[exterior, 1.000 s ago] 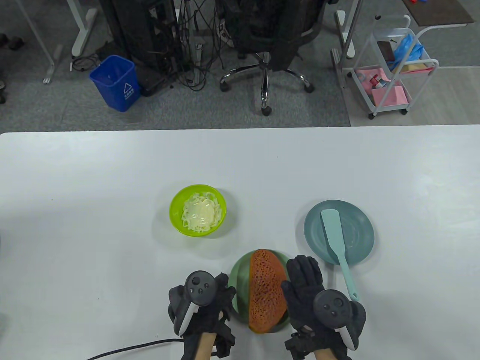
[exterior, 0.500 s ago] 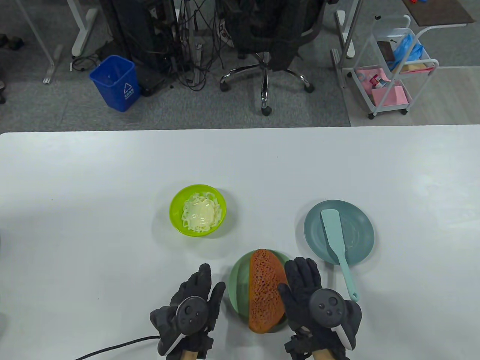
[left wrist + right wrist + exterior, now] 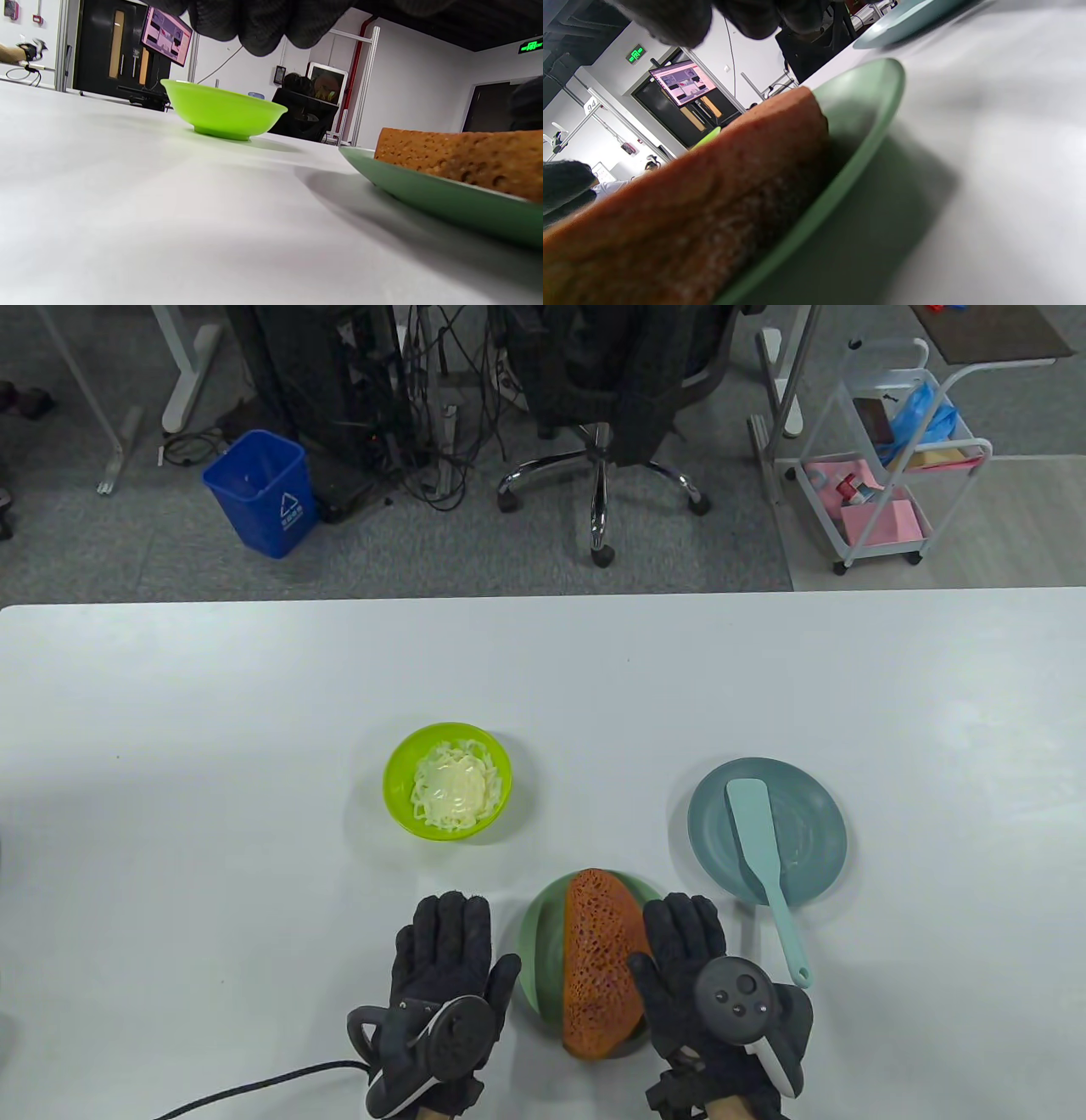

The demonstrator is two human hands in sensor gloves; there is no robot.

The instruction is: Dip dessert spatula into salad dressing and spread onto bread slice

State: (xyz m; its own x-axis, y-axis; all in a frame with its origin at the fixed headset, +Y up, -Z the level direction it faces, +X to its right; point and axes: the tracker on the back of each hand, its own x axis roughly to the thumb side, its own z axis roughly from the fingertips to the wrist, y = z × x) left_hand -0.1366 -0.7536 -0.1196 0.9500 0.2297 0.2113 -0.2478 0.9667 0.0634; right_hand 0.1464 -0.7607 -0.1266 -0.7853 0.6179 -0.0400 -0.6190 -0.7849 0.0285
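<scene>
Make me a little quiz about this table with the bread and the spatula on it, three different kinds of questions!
1. True or false: the right hand is holding the spatula.
2. Where does the spatula's blade lie? A) in the green bowl B) on the blue-grey plate C) on the bread slice
3. Fill in: the bread slice lies on a ______ plate, between the left hand and the right hand.

Key: 1 false, both hands lie flat and hold nothing; 2 B; 3 green.
</scene>
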